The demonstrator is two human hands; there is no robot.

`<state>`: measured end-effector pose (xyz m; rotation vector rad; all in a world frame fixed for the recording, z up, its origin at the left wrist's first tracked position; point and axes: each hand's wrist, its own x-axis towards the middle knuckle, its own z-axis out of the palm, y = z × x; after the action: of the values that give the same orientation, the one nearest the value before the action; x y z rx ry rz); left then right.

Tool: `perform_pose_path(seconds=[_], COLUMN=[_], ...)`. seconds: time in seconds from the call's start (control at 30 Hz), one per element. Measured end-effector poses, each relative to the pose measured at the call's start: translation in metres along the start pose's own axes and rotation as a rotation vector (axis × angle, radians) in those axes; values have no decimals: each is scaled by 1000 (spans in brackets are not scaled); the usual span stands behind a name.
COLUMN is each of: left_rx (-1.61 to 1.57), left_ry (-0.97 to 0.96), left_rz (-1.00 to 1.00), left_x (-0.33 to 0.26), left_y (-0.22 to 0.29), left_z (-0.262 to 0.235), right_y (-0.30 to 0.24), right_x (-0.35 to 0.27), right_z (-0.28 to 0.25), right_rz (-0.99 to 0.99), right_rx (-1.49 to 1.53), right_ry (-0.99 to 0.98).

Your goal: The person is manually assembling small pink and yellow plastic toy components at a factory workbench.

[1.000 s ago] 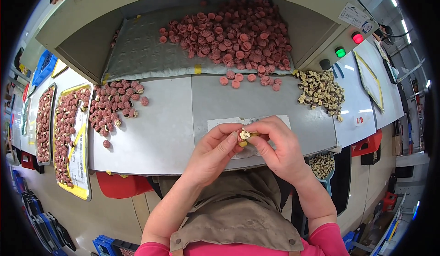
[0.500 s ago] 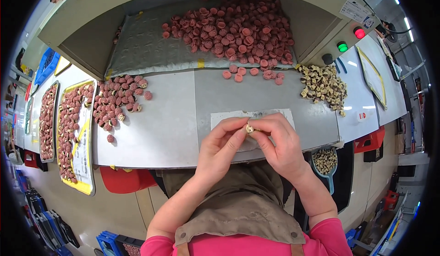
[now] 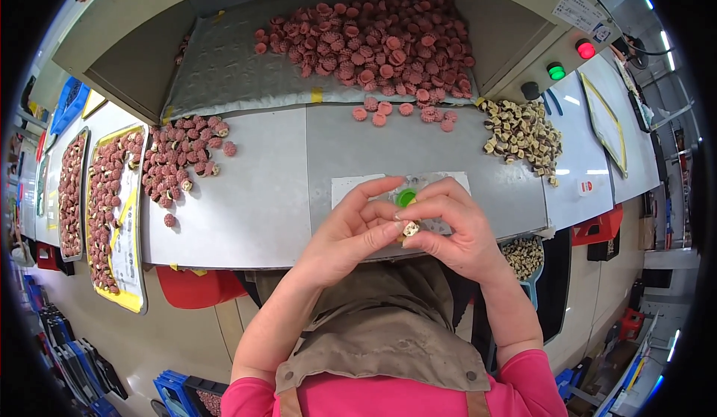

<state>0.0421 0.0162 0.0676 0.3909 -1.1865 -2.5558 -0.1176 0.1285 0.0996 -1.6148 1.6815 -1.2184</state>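
Note:
In front of my apron, both hands meet around a small cream-and-dark chunky piece [image 3: 410, 228]. My right hand [image 3: 459, 232] pinches it between thumb and index finger. The thumb of my left hand [image 3: 347, 226] presses at its left side, with the left index finger lifted away. Behind the fingers, a round green object [image 3: 406, 197] shows over a white sheet [image 3: 347, 187] on the table; the fingers hide part of both. Several pink raspberry-shaped cups [image 3: 379, 119] lie on the table beyond my hands. To the right is a pile of similar cream-and-dark pieces [image 3: 515, 135].
A large heap of pink cups [image 3: 373, 40] fills the cabinet [image 3: 112, 73] ahead. At left lie filled raspberry-shaped pieces [image 3: 175, 156] beside loaded trays [image 3: 131, 268]. A blue scoop [image 3: 531, 288] of small pieces sits below the table's right edge. Red stools [image 3: 198, 286] stand under the table.
Both hands have come slightly lower and nearer to me, with the left index finger now lifted. The green object has come into sight between them. The whole view has shifted slightly.

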Motion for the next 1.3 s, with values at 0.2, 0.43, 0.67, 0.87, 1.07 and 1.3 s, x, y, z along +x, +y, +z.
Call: perform_pose_path(seconds=[0.2,0.43,0.67,0.87,1.07,1.3], left_rx=[51,84,-8,-36,-20,346], left_ry=[-6,-36,40,92,112,173], left_rz=[29,-96,-75,-76,-50,-16], left_x=[2,0,-1,-3,0,-12], left_y=[-6,11,-6,-10,-13,4], left_z=[0,23,34,43,54,57], right_y=[4,-10,-1,-6,-4,-6], right_x=[-1,-6,-23,-29,-33,-35], right_z=[1,-11,-12,-15,-18,-27], right_rz=[-30,-183,-115,-9,52,71], right_rx=[6,-118,-33,140,280,323], right_ry=[27,58,99,81,94,40])
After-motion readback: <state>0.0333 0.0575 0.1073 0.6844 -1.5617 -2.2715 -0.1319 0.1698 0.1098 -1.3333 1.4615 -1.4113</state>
